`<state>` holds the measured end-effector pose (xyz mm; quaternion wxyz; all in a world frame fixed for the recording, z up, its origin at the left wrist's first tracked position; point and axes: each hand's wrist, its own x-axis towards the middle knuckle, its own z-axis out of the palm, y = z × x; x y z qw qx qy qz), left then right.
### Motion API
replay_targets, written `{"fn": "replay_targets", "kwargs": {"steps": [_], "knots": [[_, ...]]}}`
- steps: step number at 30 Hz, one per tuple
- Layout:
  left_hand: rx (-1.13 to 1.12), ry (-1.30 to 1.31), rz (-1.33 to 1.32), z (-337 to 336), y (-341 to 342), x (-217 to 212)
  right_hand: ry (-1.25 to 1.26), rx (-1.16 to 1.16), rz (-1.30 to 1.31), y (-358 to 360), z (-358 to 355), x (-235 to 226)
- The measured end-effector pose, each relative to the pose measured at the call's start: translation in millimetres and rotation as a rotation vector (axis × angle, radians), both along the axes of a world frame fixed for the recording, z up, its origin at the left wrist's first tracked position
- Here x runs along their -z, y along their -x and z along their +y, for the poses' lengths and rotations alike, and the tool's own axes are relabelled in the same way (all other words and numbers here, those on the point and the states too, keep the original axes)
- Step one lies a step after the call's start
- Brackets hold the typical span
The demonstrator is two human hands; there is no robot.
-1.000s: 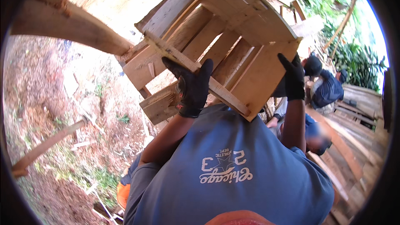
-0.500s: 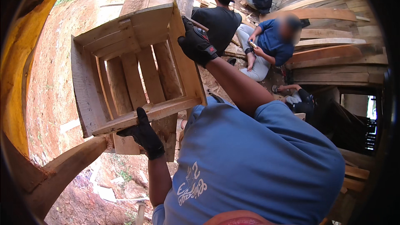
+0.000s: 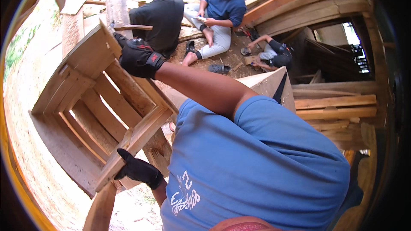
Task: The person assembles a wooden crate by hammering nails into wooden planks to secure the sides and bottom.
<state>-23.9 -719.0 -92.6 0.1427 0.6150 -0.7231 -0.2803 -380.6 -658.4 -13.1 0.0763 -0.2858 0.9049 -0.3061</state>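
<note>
A slatted wooden crate (image 3: pixel 143 131) hangs tilted at the left, its hollow side toward me and gaps between its bottom boards. My left hand (image 3: pixel 139 172), in a black glove, grips the near rim, thumb over the board and fingers underneath. At the far right corner my right hand (image 3: pixel 139 59), also black-gloved, is closed on the crate's edge; its fingertips are partly hidden. A thin wooden stick (image 3: pixel 133 27), like a tool handle, juts out beside that hand. Whether my right hand holds the stick too, I cannot tell.
Ahead, a person in black (image 3: pixel 156 21) sits with their back to me, beside a person in blue (image 3: pixel 221 6) holding a small object. Another person (image 3: pixel 274 55) crouches farther right. Curved planks (image 3: pixel 295 10) lie stacked behind. A wooden post (image 3: pixel 100 211) stands below the crate.
My view has swung right, so the people and planks appear farther left. The crate also sits farther left and lower, tilted more, with both hands still on it.
</note>
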Motion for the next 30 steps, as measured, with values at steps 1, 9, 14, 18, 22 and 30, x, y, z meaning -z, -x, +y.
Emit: {"fn": "replay_targets", "kwargs": {"steps": [1, 9, 14, 18, 22, 30], "knots": [[-0.051, -0.026, 0.068, 1, 3, -8, -0.024, -0.008, -0.034, -1, 0, -4], [-0.067, -0.070, 0.093, -4, 16, -20, 0.017, -0.021, 0.032, -2, -5, 19], [-0.137, -0.129, 0.132, -2, 12, -23, -0.013, -0.050, 0.013, -2, -1, -10], [-0.228, -0.216, 0.202, 7, 28, -46, 0.061, -0.003, -0.068, 9, 0, -9], [-0.286, -0.465, 0.296, 1, 46, -105, 0.168, -0.084, -0.051, 0, -13, -14], [-0.204, 0.269, 0.056, -14, -62, 43, 0.156, -0.145, -0.091, 10, -7, -4]]}}
